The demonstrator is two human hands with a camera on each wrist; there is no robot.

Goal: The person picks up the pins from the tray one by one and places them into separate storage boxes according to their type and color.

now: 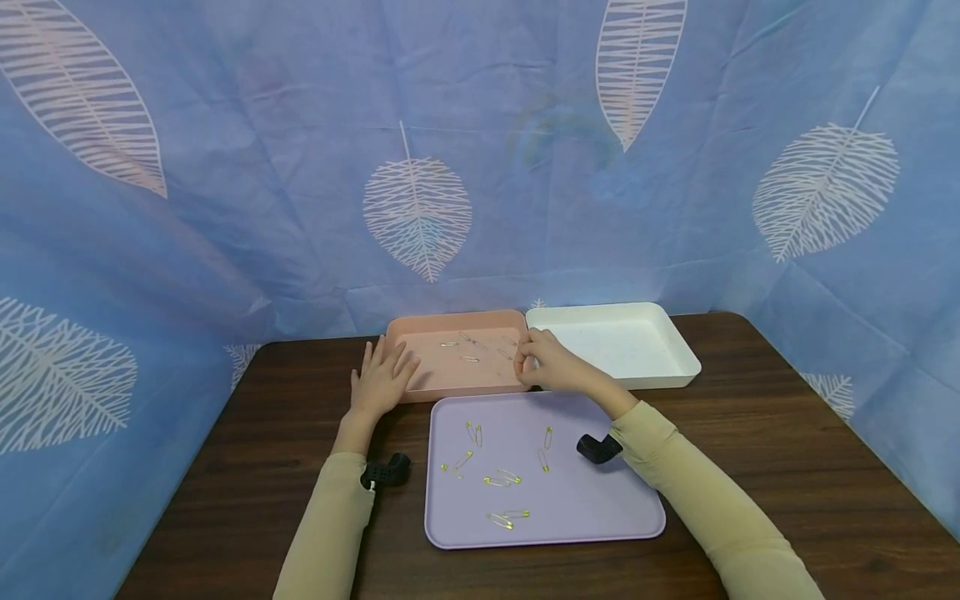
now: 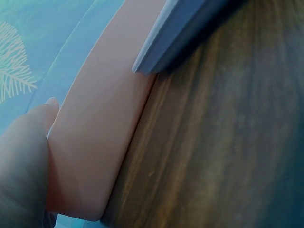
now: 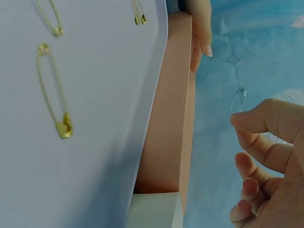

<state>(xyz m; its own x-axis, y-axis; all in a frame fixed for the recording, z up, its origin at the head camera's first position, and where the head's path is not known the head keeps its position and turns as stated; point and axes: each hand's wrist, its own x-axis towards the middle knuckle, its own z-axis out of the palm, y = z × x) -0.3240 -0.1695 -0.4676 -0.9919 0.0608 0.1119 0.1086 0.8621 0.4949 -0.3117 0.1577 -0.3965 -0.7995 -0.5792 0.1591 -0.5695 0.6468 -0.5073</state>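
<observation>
My right hand (image 1: pixel 555 364) is over the right end of the pink tray (image 1: pixel 457 392), near where it meets the white tray. In the right wrist view its thumb and forefinger pinch a silver safety pin (image 3: pixel 241 90), held up off the tray. My left hand (image 1: pixel 377 383) rests on the pink tray's left edge with fingers spread and nothing in its grasp. Several silver safety pins (image 1: pixel 470 359) lie inside the pink tray. Several gold safety pins (image 1: pixel 515 514) are scattered over the lavender tray (image 1: pixel 585 521) in front.
A white tray (image 1: pixel 622 342) stands to the right of the pink one, its inside bare where visible. All three trays are on a dark wooden table (image 1: pixel 787 467). A blue cloth (image 1: pixel 487 125) with white leaf prints hangs behind and at both sides.
</observation>
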